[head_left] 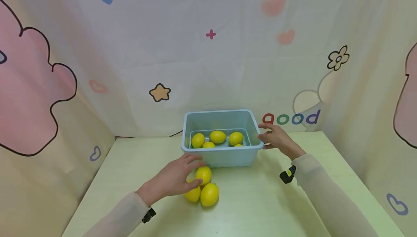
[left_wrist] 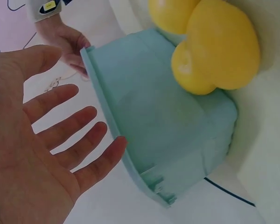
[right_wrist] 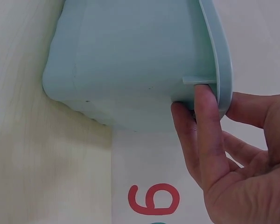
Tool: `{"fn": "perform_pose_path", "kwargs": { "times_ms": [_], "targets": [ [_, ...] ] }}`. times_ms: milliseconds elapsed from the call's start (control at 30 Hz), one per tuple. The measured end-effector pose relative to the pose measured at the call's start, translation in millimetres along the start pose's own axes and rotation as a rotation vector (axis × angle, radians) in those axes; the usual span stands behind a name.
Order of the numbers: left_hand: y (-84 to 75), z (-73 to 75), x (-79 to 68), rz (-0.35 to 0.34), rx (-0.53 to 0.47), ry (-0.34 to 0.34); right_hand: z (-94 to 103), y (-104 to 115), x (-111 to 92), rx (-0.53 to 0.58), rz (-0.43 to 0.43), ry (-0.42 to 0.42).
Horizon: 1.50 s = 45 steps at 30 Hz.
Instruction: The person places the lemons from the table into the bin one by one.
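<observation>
A light blue plastic bin (head_left: 228, 158) stands at the back of the table with several yellow lemons (head_left: 217, 137) inside. My right hand (head_left: 279, 139) grips its right end. In the right wrist view the fingertips (right_wrist: 206, 100) sit under the rim while the thumb rests on the rim's other side. In front of the bin, three lemons lie close together: a rear lemon (head_left: 203, 175), a front lemon (head_left: 210, 195) and a left lemon (head_left: 192, 194), partly covered. Over them hovers my left hand (head_left: 174, 177), its fingers spread and holding nothing, as the left wrist view confirms.
The pale table (head_left: 247, 208) extends in front of the bin and to both sides. Behind the bin hangs a printed cloth backdrop (head_left: 221, 77), with cloth sides at left and right. Small black devices are strapped at both wrists.
</observation>
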<state>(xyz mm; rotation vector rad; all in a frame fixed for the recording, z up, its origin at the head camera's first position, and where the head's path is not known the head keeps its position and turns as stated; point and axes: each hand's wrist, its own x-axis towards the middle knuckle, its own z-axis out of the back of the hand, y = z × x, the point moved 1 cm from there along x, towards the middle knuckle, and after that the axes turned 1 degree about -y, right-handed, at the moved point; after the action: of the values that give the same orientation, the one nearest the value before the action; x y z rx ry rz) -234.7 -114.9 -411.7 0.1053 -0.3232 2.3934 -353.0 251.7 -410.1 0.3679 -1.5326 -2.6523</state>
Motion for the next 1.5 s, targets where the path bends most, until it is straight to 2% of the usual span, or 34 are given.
{"fn": "perform_pose_path", "kwargs": {
  "times_ms": [367, 633, 833, 1167, 1333, 1500],
  "targets": [
    [11.5, -39.1, -6.3, 0.035, -0.04, 0.134, 0.1, -2, 1, 0.01, -0.012, -0.002],
    [17.7, -61.0, -9.4, 0.043, 0.004, 0.163, -0.3, 0, -1, 0.004, 0.003, 0.003],
    [19.6, -68.4, -11.0, 0.039, 0.02, 0.174, -0.8, 0, -1, 0.008, -0.003, 0.002],
    [23.1, -74.8, -13.0, -0.031, 0.097, 0.148, -1.6, -2, 0, 0.004, -0.006, -0.001],
    [25.0, -75.7, -13.8, -0.031, 0.091, 0.157, -0.9, -1, -1, 0.001, -0.008, -0.003],
    [28.7, -74.4, -14.8, 0.001, 0.039, 0.171, -0.7, -2, -1, -0.005, -0.01, -0.004]
  ]
}}
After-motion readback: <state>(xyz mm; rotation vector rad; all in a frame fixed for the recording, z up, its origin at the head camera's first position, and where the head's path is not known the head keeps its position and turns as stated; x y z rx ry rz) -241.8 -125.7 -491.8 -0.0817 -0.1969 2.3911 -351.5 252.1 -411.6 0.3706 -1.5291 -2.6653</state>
